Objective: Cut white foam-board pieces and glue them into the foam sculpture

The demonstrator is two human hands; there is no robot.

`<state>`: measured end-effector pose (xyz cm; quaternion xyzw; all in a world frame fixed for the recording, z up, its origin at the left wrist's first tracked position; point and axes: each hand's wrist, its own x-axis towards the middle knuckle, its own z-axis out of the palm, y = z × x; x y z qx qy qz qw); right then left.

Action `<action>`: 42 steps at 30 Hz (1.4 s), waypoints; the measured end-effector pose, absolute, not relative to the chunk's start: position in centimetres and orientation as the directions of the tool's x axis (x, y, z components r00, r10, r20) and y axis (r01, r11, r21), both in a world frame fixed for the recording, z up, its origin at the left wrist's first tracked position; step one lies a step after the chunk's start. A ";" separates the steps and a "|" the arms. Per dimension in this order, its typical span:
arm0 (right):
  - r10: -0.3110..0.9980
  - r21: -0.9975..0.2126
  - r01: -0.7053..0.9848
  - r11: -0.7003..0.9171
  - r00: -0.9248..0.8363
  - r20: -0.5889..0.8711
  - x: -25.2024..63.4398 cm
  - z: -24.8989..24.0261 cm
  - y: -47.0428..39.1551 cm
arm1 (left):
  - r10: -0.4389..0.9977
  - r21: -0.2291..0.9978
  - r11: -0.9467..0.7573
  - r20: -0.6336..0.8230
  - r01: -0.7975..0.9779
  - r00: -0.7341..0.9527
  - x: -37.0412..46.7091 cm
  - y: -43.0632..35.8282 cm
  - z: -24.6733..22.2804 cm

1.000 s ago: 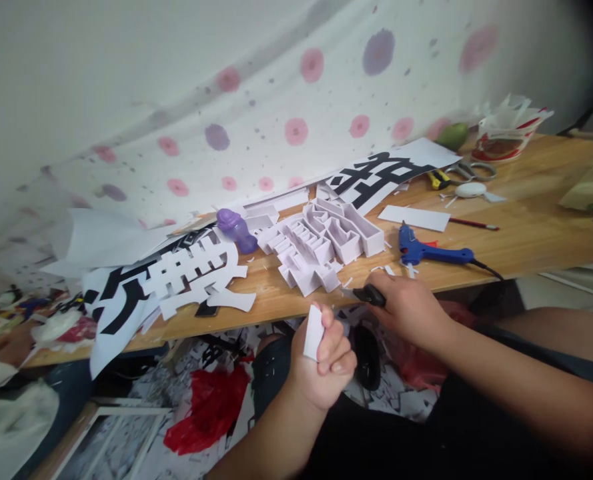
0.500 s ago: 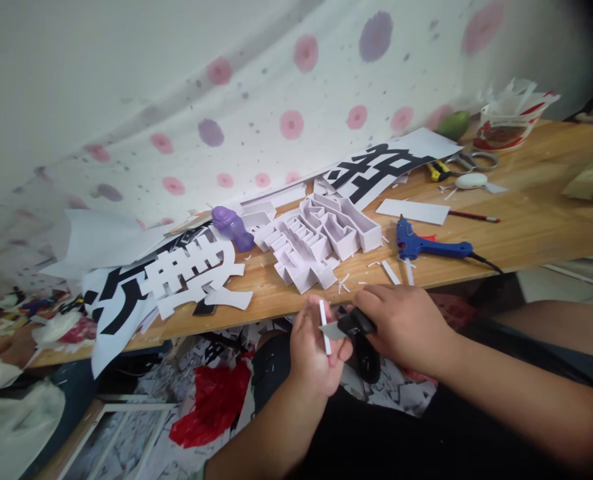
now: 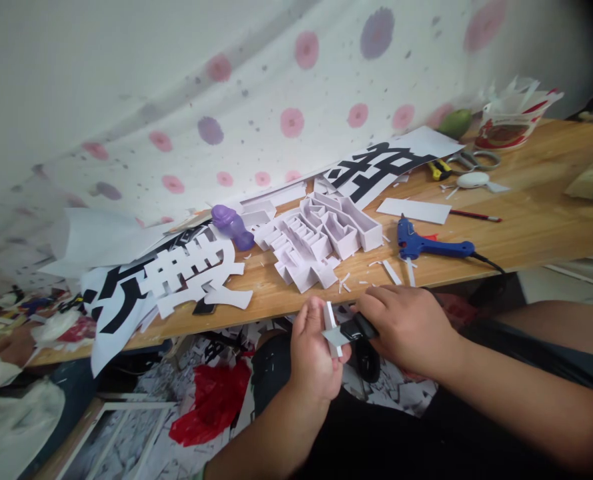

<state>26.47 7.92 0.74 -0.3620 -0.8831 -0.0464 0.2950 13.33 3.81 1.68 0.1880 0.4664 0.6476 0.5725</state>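
Observation:
My left hand (image 3: 312, 357) grips a small white strip of board (image 3: 330, 313), held upright between thumb and fingers below the table's front edge. My right hand (image 3: 409, 327) is wrapped round a black utility knife (image 3: 359, 328). Its metal blade (image 3: 333, 337) lies across the strip, touching it or just in front of it. Just beyond my hands, a white hollow built-up character shape (image 3: 321, 240) stands on the table. A blue glue gun (image 3: 431, 247) rests to its right.
The wooden table (image 3: 541, 200) carries flat cut-out characters (image 3: 196, 267), a purple figure (image 3: 232, 227), scissors (image 3: 476, 160), a white card (image 3: 413, 211), a pencil (image 3: 476, 216) and a plastic tub (image 3: 513, 123). A red bag (image 3: 211, 400) lies among floor scraps. Another person's arm (image 3: 9, 350) is at far left.
The white strip has turned so more of its face shows. The blade now sits across it, slightly lower and further right. Things on the table have stayed put.

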 end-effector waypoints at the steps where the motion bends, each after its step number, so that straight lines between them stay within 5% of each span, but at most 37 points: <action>1: 0.610 -0.136 0.661 0.738 -0.567 0.554 26.4 0.6 7.9 | 0.913 0.822 0.091 -0.294 -0.562 -0.282 13.3 3.8 1.7; 24: 0.717 -0.163 0.744 0.648 -0.524 0.459 26.3 1.0 9.2 | 0.929 0.844 0.103 -0.270 -0.526 -0.252 13.7 3.2 1.4; 33: 0.659 -0.197 0.667 0.719 -0.563 0.499 26.4 0.1 8.3 | 0.925 0.838 0.106 -0.280 -0.535 -0.255 13.5 3.4 1.8; 42: 0.852 -0.194 0.845 0.498 -0.436 0.289 27.0 0.5 10.3 | 0.951 0.720 0.258 -0.306 -0.645 0.040 13.2 2.9 1.2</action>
